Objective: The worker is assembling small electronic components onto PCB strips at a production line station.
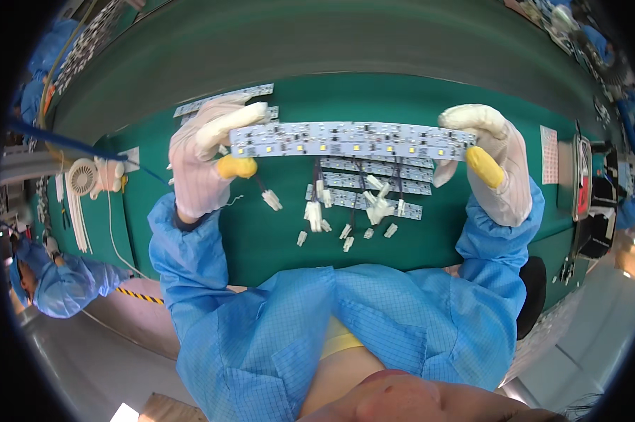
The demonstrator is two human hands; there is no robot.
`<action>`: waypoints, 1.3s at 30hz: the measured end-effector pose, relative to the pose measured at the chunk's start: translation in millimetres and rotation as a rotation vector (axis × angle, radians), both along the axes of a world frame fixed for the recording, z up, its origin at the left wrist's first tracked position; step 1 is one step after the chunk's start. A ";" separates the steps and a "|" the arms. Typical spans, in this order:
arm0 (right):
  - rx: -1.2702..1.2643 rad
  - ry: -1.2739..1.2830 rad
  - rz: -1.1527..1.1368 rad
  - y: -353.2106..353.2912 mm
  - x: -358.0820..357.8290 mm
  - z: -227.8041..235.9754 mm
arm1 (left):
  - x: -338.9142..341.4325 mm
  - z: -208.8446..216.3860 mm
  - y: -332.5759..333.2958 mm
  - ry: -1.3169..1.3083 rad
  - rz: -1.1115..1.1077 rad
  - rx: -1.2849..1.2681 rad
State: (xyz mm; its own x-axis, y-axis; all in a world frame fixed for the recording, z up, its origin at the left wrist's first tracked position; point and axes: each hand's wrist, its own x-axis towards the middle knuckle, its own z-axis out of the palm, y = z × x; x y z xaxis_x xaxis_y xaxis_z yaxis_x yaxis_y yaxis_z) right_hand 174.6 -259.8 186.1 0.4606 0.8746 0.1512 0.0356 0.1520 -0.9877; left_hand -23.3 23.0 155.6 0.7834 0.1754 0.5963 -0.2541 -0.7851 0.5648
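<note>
A long white LED circuit board with a row of small yellowish LEDs is held up level across the view. My left hand, in a white glove with a yellow thumb cover, is closed on its left end. Gloved the same way, my right hand pinches the right end. Below and behind it, more LED boards lie on the green mat, their dark leads ending in white connectors. One white plug hangs or lies near my left hand. Another board lies beyond that hand, partly covered by it.
A dark conveyor belt runs along the far side of the green mat. At left are a small white fan, white cable and a person in blue. A printed sheet and red-and-grey bins stand at right.
</note>
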 end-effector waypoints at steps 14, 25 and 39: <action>-0.077 0.140 0.095 -0.1 -7.2 17.1 | 2.4 1.0 -9.3 0.312 0.114 -0.291; 0.059 0.014 0.038 0.4 2.1 1.2 | -3.9 0.4 -6.4 0.140 0.096 -0.237; -0.094 -0.205 -0.105 16.2 5.7 -10.5 | -13.9 12.6 -10.7 0.030 0.023 -0.018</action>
State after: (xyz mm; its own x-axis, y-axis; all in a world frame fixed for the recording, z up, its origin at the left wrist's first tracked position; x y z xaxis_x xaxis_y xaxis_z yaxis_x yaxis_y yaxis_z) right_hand 180.4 -243.6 175.6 0.5178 0.8383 0.1707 0.2470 0.0445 -0.9680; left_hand -37.1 12.3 168.1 0.7965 0.2038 0.5692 -0.2189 -0.7803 0.5858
